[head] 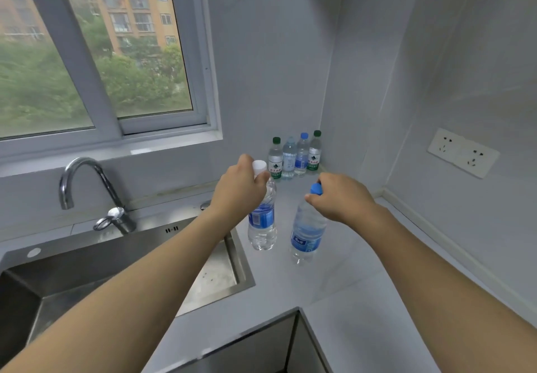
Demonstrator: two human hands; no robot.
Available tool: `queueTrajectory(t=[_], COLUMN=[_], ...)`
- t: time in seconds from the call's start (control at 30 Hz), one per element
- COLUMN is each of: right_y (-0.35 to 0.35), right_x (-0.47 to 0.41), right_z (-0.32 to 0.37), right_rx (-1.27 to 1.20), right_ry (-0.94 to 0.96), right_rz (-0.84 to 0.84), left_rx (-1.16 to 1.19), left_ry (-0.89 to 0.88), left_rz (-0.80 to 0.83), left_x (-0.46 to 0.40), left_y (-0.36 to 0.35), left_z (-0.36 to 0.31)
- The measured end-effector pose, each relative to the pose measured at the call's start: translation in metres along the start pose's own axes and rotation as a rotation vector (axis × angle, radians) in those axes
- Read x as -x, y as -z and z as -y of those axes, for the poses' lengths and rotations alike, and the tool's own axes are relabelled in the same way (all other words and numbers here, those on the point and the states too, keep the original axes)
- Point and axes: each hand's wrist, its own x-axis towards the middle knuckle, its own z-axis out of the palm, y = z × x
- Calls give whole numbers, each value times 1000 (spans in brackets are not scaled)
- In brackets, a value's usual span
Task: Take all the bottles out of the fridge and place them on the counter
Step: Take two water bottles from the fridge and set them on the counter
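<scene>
Sink point(241, 259): steel basin at the left, its rim is just beside the left bottle.
Left hand point(239, 188): fingers are curled around the neck of the white-cap bottle point(262, 221), just under the cap; it holds this bottle upright.
White-cap bottle: clear, with a blue label; its base is on the tabletop point(343, 294) or very close above it, I cannot tell which.
Right hand point(340, 198): fingers pinch the top of the blue-cap bottle point(306, 233) at the cap; it holds this bottle a little tilted.
Blue-cap bottle: its base is near the tabletop, contact is not clear.
Four bottles point(295, 156): they stand upright in a row in the far corner, well apart from both hands.
Fridge: not in view.
Risk, left: if the hand lets go too early, the bottle can fall toward the sink, because the rim is so close.
Risk, right: a tilted bottle released by the cap can tip over and roll.
</scene>
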Motion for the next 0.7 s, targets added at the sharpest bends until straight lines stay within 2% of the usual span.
queueTrajectory(t=[0.37, 0.7], right_y=[9, -28], right_x=[-89, -178], right_z=[-41, -33], right_rx=[12, -32], right_ry=[90, 124], right_rz=[-14, 39], left_rx=[-9, -15], left_ry=[61, 114], left_rz=[-61, -15], left_x=[-75, -148], left_y=[-26, -59], left_z=[-16, 29])
